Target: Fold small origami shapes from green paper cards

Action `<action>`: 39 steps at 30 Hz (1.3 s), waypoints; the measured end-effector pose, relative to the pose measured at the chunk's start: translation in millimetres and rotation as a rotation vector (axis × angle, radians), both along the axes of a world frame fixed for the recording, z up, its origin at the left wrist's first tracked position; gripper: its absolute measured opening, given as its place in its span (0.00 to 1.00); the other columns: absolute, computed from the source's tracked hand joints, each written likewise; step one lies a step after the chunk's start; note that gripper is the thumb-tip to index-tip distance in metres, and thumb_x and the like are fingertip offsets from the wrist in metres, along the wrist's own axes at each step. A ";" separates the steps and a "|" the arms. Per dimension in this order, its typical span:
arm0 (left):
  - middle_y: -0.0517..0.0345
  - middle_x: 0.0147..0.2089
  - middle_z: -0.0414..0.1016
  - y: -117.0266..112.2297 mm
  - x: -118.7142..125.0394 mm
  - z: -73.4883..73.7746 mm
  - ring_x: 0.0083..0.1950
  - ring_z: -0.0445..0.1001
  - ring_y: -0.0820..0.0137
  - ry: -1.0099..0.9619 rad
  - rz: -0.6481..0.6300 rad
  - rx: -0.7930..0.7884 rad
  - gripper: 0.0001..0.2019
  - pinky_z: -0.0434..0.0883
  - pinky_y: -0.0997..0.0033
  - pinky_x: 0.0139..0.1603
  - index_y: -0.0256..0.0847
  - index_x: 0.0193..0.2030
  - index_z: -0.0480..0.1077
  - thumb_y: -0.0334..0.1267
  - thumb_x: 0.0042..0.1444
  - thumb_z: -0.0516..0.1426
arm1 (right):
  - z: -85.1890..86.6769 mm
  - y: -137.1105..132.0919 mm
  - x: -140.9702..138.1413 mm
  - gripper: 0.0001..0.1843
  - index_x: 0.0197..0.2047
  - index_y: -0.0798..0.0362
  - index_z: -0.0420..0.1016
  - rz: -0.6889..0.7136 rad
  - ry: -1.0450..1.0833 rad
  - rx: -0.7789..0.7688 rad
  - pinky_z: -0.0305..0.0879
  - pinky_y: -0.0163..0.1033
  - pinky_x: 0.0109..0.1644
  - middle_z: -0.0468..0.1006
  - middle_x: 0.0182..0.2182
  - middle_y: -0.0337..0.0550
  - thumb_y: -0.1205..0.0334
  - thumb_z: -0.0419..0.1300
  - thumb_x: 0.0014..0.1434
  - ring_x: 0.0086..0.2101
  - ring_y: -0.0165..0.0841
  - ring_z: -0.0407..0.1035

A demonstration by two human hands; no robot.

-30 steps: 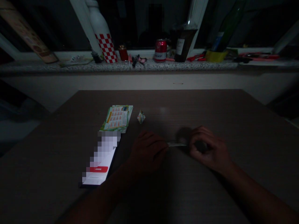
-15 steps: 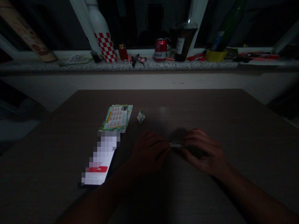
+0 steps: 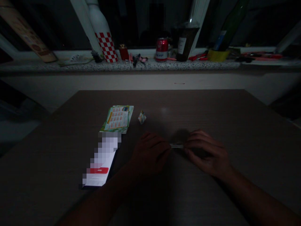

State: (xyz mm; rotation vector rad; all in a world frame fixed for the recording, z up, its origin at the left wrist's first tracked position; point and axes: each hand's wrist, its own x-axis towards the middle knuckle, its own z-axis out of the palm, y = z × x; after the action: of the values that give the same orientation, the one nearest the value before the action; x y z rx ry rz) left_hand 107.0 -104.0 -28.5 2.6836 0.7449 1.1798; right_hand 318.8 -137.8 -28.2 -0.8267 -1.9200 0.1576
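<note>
Between my two hands stretches a narrow, pale strip of folded paper (image 3: 176,145), seen nearly edge-on. My left hand (image 3: 151,152) pinches its left end, the fingertips partly hidden behind the back of the hand. At the other end, the thumb and fingers of my right hand (image 3: 208,152) close on the strip. A small folded paper piece (image 3: 142,117) rests on the table beyond my left hand. To its left lies a stack of printed paper cards (image 3: 117,118), and nearer to me a phone (image 3: 100,175) with a lit screen.
The wooden table (image 3: 199,106) reaches to a wall under a granite windowsill (image 3: 141,66). Along the sill stand a red-checked white bottle (image 3: 105,44), a red can (image 3: 161,50), a dark plastic cup (image 3: 184,45) and a green bottle (image 3: 229,28). The light is dim.
My right hand's fingertips have shifted slightly at the strip's right end. My left hand, the cards, the phone and the small folded piece look the same.
</note>
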 end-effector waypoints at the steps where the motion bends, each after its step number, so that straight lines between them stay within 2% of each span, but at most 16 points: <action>1: 0.58 0.33 0.77 0.2 0.0 0.2 0.36 0.72 0.70 -0.009 -0.006 0.007 0.02 0.67 0.65 0.41 0.39 0.35 0.71 0.31 0.57 0.57 | -0.3 0.0 0.2 0.10 0.35 0.53 0.76 -0.002 -0.002 -0.006 0.69 0.46 0.37 0.78 0.27 0.43 0.74 0.63 0.50 0.31 0.37 0.73; 12: 0.58 0.34 0.77 -0.8 -1.0 1.1 0.35 0.72 0.69 -0.004 -0.016 -0.003 0.02 0.66 0.65 0.40 0.39 0.34 0.71 0.31 0.57 0.57 | -3.8 0.9 1.1 0.12 0.36 0.53 0.75 0.001 -0.003 -0.012 0.70 0.46 0.37 0.79 0.28 0.43 0.74 0.65 0.48 0.32 0.37 0.72; 39: 0.58 0.33 0.76 -3.2 4.8 4.0 0.34 0.71 0.71 0.007 -0.081 0.000 0.03 0.65 0.66 0.40 0.38 0.33 0.71 0.30 0.56 0.56 | -3.0 1.0 -4.0 0.09 0.35 0.52 0.74 0.039 -0.038 -0.032 0.69 0.45 0.39 0.77 0.29 0.42 0.73 0.64 0.50 0.32 0.36 0.72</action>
State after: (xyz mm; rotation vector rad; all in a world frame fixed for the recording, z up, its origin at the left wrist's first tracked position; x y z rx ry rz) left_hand 111.8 -107.2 -24.5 2.6912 0.6304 1.1526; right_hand 314.8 -136.8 -31.2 -0.8198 -1.9744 0.1982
